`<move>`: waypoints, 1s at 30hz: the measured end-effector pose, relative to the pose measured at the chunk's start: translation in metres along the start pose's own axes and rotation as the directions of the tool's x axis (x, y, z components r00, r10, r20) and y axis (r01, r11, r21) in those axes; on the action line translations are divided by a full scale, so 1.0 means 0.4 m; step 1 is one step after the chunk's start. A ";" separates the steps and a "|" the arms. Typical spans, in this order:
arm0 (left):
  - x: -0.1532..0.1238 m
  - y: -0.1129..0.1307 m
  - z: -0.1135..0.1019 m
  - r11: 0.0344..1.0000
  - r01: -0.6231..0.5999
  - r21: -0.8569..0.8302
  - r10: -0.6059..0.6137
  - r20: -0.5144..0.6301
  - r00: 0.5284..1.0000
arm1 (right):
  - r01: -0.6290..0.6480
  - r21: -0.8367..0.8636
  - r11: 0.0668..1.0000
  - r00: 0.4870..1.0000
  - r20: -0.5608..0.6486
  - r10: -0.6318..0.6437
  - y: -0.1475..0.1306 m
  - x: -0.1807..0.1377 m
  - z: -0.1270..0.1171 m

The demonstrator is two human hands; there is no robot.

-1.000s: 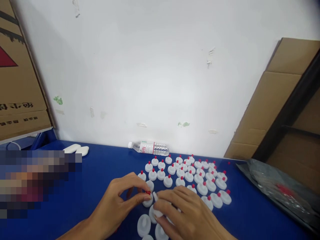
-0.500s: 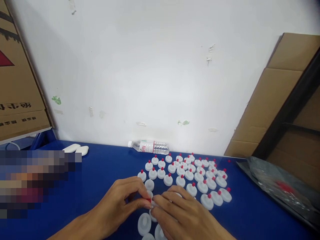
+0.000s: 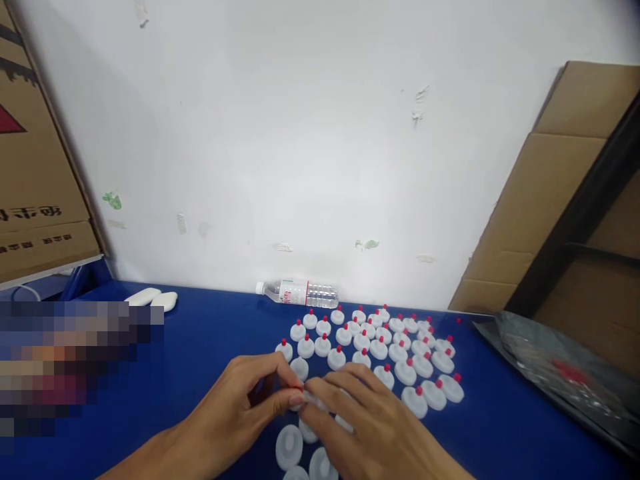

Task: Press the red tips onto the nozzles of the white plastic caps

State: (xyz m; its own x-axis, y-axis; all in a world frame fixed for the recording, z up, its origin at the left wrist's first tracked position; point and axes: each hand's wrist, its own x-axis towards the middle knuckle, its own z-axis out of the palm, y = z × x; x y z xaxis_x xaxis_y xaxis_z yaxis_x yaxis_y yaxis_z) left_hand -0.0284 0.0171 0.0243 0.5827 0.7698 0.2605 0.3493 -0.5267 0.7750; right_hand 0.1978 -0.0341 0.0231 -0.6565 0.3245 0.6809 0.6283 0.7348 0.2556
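My left hand (image 3: 245, 407) and my right hand (image 3: 360, 427) meet fingertip to fingertip over the blue table (image 3: 200, 347), both pinched on one small white cap (image 3: 311, 400). The red plug seen on it earlier is hidden under my fingers. Behind my hands stand several white caps with red plugs (image 3: 380, 347) in rows. Plain white caps without plugs (image 3: 289, 445) lie just in front of my hands, near the bottom edge.
A clear water bottle (image 3: 299, 293) lies on its side against the white wall. Two white oval objects (image 3: 153, 299) rest at the back left. A grey plastic bag (image 3: 560, 370) holding red pieces sits at the right, beside leaning cardboard (image 3: 545, 193). A cardboard box (image 3: 35, 167) stands left.
My fingertips have closed together over the cap, and the red plug that showed between them is now covered. My right hand shifted slightly up and left.
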 end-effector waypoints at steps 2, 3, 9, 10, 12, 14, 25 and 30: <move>0.009 0.003 -0.020 0.992 -0.075 0.100 0.077 -0.017 0.997 | -0.076 0.049 0.996 0.997 -0.003 0.076 0.014 -0.004 -0.007; 0.013 0.003 -0.032 0.981 -0.101 0.165 0.105 -0.015 0.994 | -0.125 0.059 0.990 0.992 -0.002 0.126 0.022 -0.007 -0.011; 0.027 -0.026 -0.081 0.900 -0.122 0.418 0.114 0.044 0.993 | -0.284 -0.016 0.959 0.934 0.223 0.280 0.044 -0.018 -0.022; 0.028 -0.032 -0.081 0.898 -0.114 0.426 0.107 0.041 0.993 | -0.279 -0.023 0.960 0.919 0.282 0.274 0.044 -0.018 -0.021; 0.026 -0.041 -0.075 0.895 -0.109 0.432 0.094 0.056 0.994 | -0.284 -0.013 0.959 0.886 0.378 0.268 0.043 -0.016 -0.018; 0.023 -0.041 -0.066 0.887 -0.118 0.447 0.090 0.084 0.992 | -0.322 0.018 0.946 0.863 0.416 0.286 0.041 -0.017 -0.015; 0.027 -0.066 -0.040 0.829 -0.210 0.518 0.174 0.117 0.978 | -0.347 0.105 0.932 0.917 0.246 0.314 0.042 -0.019 -0.026; 0.028 -0.085 -0.050 0.900 -0.125 0.417 0.148 -0.024 0.989 | -0.259 0.061 0.964 0.940 0.245 0.237 0.038 -0.007 -0.038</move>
State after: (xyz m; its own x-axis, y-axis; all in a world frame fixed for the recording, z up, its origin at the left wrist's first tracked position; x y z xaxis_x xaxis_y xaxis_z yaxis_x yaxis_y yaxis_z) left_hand -0.0483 0.0510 0.0124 0.6101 0.6918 0.3862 0.5481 -0.7205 0.4249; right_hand 0.2155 -0.0329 0.0354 -0.5705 0.6251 0.5328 0.7502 0.6606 0.0282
